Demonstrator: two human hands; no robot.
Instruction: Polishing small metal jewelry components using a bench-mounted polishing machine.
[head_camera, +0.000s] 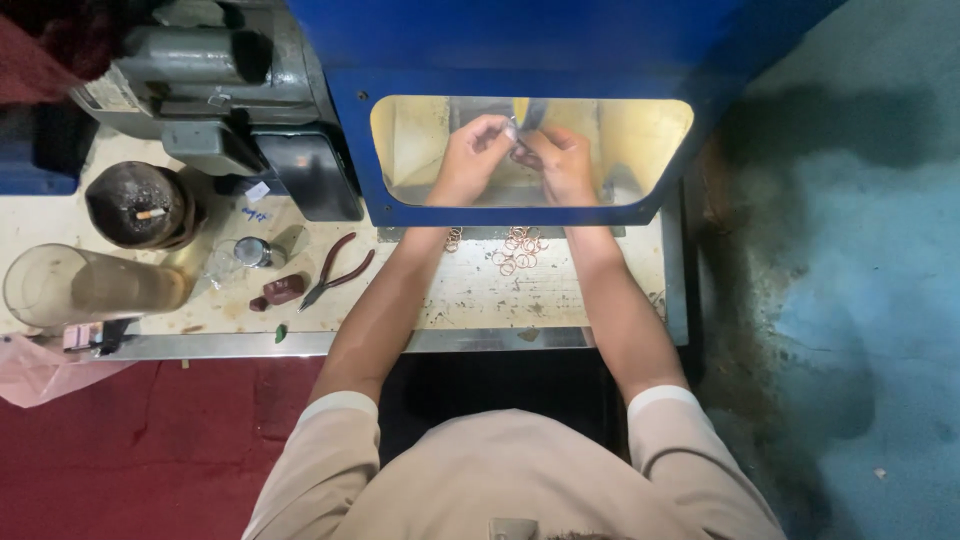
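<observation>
Worn workbench (560, 295), left hand (470, 150) and right hand (562, 160) pinched together on small ring (517, 140), copper rings (518, 250) below.

Both arms extended forward, left hand (472, 150) and right hand (560, 160) pinched together

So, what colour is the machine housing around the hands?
Blue housing, pale yellow inside; head view shows it best.

Worn cream benchtop (560, 290) in front of me. Copper rings (515, 250) heaped at centre. Red-handled pliers (336, 270) at 9 o'clock of them, brown block (283, 290) beside. Further toward 9: small jar (252, 252), ash-filled pot (140, 205), clear tumbler (85, 287) lying sideways.
</observation>
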